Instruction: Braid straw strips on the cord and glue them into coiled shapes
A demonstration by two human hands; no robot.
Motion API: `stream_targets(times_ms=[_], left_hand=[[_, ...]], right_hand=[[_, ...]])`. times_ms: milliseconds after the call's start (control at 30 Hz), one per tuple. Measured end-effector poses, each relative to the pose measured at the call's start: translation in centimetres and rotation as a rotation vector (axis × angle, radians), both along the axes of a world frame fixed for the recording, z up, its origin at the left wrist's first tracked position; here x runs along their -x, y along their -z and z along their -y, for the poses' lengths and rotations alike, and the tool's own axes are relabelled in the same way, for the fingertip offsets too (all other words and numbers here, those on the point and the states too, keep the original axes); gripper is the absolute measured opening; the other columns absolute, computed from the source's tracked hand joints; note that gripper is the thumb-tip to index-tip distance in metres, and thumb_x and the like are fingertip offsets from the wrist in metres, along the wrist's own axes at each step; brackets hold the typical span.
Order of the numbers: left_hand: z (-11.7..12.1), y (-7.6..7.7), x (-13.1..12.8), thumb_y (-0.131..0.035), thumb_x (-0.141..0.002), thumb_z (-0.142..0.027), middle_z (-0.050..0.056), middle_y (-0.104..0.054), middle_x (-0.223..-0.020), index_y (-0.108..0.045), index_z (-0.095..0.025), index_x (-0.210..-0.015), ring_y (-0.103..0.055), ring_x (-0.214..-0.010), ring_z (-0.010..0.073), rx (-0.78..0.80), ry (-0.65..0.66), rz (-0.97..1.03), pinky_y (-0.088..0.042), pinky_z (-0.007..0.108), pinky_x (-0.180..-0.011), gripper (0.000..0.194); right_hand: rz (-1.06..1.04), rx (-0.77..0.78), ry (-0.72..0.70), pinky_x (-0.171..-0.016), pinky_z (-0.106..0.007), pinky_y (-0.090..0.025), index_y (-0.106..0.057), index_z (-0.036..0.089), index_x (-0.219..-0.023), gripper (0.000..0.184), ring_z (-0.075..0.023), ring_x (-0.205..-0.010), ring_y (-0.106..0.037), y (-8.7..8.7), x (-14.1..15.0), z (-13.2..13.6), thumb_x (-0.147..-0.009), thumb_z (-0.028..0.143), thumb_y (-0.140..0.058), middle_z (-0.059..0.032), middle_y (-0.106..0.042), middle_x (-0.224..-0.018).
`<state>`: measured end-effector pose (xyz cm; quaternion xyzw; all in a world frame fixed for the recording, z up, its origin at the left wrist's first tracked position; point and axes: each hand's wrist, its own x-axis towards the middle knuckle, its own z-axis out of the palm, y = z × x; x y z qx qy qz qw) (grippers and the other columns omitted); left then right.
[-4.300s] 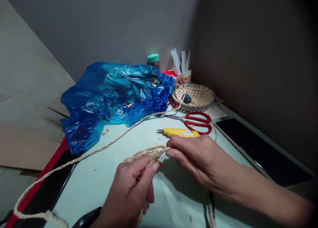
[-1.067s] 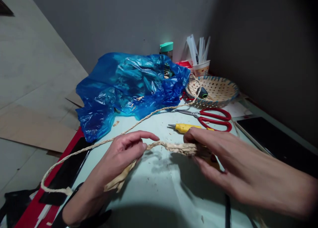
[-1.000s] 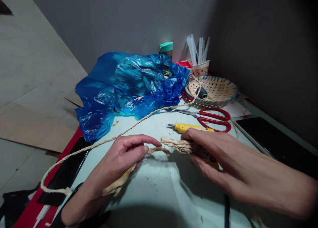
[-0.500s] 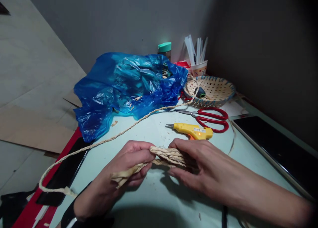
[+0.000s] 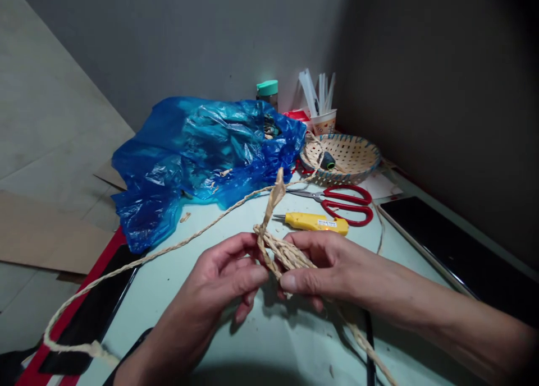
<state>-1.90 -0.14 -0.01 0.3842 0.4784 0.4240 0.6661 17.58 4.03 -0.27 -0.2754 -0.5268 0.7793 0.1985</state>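
Note:
A small bundle of twisted straw rope [image 5: 290, 252], laid in side-by-side strands, sits between my hands above the table. My right hand [image 5: 322, 262] is closed around its right part, thumb on the near side and fingers behind. At the bundle's left end my left hand [image 5: 229, 276] has curled fingers against the rope, with a gap between thumb and forefinger. From that end a flat, frayed straw tail [image 5: 275, 198] stands up. Another length of rope [image 5: 364, 341] trails below my right hand. The fingertips behind the bundle are hidden.
Behind the hands lie a yellow glue gun [image 5: 315, 222] and red-handled scissors [image 5: 347, 203]. Farther back are a woven basket [image 5: 357, 156], a cup of glue sticks [image 5: 324, 122] and a blue plastic bag [image 5: 202, 150]. A long rope [image 5: 185, 241] crosses leftward. A dark tablet-like device [image 5: 455, 246] lies right.
The straw tail, pinched low in my left hand before, now points upward. My left fingers have loosened and spread somewhat. The bundle has turned, and a rope length now shows below my right hand.

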Motion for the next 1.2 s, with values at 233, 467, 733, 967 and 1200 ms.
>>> stream_targets(times_ms=[233, 467, 733, 967, 1200], left_hand=[[0.0, 0.6, -0.3, -0.076, -0.077, -0.028, 0.000, -0.062, -0.062, -0.071, -0.016, -0.087, -0.047, -0.044, 0.0058, -0.089, -0.036, -0.133, -0.040, 0.016, -0.042, 0.016], [0.0, 0.3, -0.4, -0.073, -0.080, -0.022, 0.000, -0.064, -0.069, -0.070, -0.017, -0.083, -0.051, -0.050, 0.0067, -0.134, -0.121, -0.037, -0.043, 0.017, -0.047, 0.006], [0.2, 0.3, -0.1, -0.072, -0.082, -0.019, -0.003, -0.059, -0.062, -0.068, -0.015, -0.082, -0.051, -0.053, 0.0058, -0.082, -0.156, 0.109, -0.045, 0.014, -0.052, 0.006], [-0.1, 0.4, -0.6, -0.075, -0.079, -0.017, -0.004, -0.059, -0.058, -0.069, -0.015, -0.085, -0.052, -0.046, 0.0048, -0.101, -0.199, 0.153, -0.045, 0.013, -0.044, 0.008], [0.2, 0.5, -1.0, -0.072, -0.082, -0.018, -0.006, -0.057, -0.051, -0.069, -0.017, -0.097, -0.052, -0.043, 0.0058, -0.090, -0.219, 0.174, -0.044, 0.013, -0.043, 0.016]], right_hand=[[-0.014, -0.152, -0.002, -0.061, -0.019, -0.045, -0.066, 0.017, -0.102, 0.020, -0.0094, -0.068, -0.052, 0.2, 0.1, 0.8, -0.093, 0.034, -0.064, -0.0001, -0.060, -0.089], [0.133, -0.307, -0.015, -0.073, -0.023, -0.044, -0.065, 0.016, -0.095, 0.021, -0.0144, -0.081, -0.054, -1.4, -0.4, 0.8, -0.099, 0.032, -0.053, -0.0014, -0.062, -0.092], [0.195, -0.281, -0.060, -0.072, -0.024, -0.042, -0.066, 0.018, -0.095, 0.029, -0.0152, -0.082, -0.053, -0.7, -0.5, 1.0, -0.099, 0.043, -0.052, -0.0004, -0.059, -0.086], [0.143, -0.162, -0.047, -0.076, -0.024, -0.044, -0.063, 0.016, -0.093, 0.027, -0.0139, -0.082, -0.055, -0.6, 0.0, 1.2, -0.100, 0.040, -0.051, -0.0014, -0.062, -0.089], [0.086, -0.063, -0.080, -0.067, -0.021, -0.040, -0.064, 0.017, -0.105, 0.025, -0.0110, -0.074, -0.053, -0.7, 0.2, 1.2, -0.102, 0.037, -0.050, 0.0005, -0.060, -0.084]])
